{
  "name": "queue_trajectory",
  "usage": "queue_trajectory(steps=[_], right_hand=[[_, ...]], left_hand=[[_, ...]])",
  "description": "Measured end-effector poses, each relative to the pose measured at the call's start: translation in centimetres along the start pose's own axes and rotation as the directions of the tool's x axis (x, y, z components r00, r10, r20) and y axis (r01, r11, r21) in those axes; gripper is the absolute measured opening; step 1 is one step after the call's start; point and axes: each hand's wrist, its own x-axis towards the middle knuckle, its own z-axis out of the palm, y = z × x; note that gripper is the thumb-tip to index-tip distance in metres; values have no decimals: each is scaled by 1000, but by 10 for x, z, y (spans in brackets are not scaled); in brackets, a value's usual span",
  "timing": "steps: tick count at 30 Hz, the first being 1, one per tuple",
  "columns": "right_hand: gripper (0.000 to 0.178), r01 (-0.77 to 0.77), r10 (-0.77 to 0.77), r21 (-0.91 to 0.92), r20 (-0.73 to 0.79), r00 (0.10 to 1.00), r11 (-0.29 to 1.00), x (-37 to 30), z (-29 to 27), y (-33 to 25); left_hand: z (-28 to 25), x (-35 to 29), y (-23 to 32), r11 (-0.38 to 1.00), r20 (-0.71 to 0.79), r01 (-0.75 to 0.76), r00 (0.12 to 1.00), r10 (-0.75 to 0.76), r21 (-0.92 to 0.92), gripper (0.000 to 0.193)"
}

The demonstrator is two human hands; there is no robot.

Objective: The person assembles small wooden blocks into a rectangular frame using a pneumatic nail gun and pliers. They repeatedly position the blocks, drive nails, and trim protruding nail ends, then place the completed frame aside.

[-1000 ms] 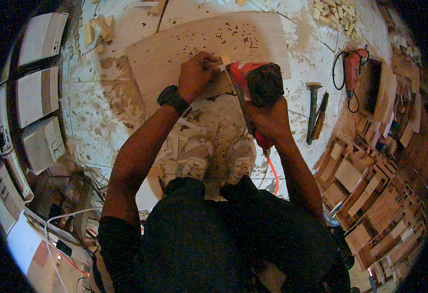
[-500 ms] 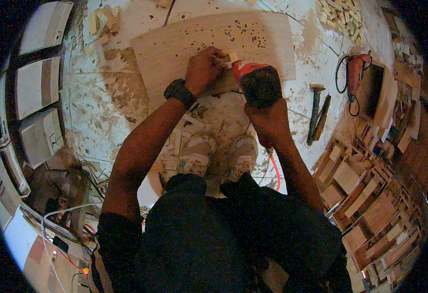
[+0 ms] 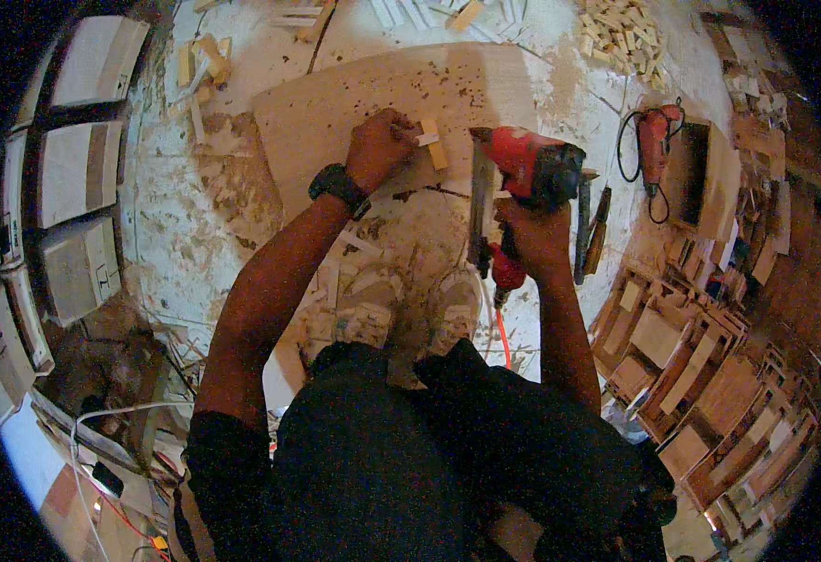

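My right hand point(image 3: 539, 236) is wrapped round the grip of a red and black nail gun point(image 3: 521, 159), with an orange air hose point(image 3: 505, 339) running down from it. The tool's nose stands to the right of the small wooden pieces, apart from them. Over a flat wooden board point(image 3: 321, 122), my left hand point(image 3: 382, 148) is closed, its fingertips pinching a small pale wood strip point(image 3: 426, 140). That strip lies across a short yellowish wood block point(image 3: 437, 156). Dark specks are scattered on the board. A black watch point(image 3: 337, 187) is on my left wrist.
A hammer point(image 3: 583, 234) and a chisel-like tool point(image 3: 599, 229) lie to the right. Beyond them is a red corded power tool point(image 3: 654, 150) beside an open wooden box point(image 3: 710, 178). Small wood blocks point(image 3: 624, 39) are heaped at far right; stacked wooden pieces point(image 3: 696, 365) line the right side.
The nail gun in my right hand has moved right, away from the wood pieces, uncovering the block and strip. My left hand still pinches at the strip. The view has shifted slightly.
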Motion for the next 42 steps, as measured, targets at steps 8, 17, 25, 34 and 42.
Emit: queue_trajectory(steps=[8, 17, 25, 34, 42], right_hand=[[13, -14, 50, 196, -178, 983, 980, -17, -32, 32], [29, -6, 25, 273, -68, 997, 962, -29, -22, 57], [29, 41, -33, 115, -67, 997, 993, -33, -24, 47], [27, -88, 90, 43, -52, 995, 995, -26, -18, 40], [27, -161, 153, 109, 82, 985, 981, -30, -14, 8]], left_hand=[[-9, -14, 4, 926, -59, -113, 988, 144, 360, 25], [-60, -141, -29, 676, 490, -454, 858, 155, 580, 26], [-54, -147, -16, 598, 388, -371, 915, 108, 710, 20], [-8, -75, 19, 851, 266, 371, 921, -285, -371, 25], [-4, -57, 14, 951, 64, 172, 985, -160, -257, 22]])
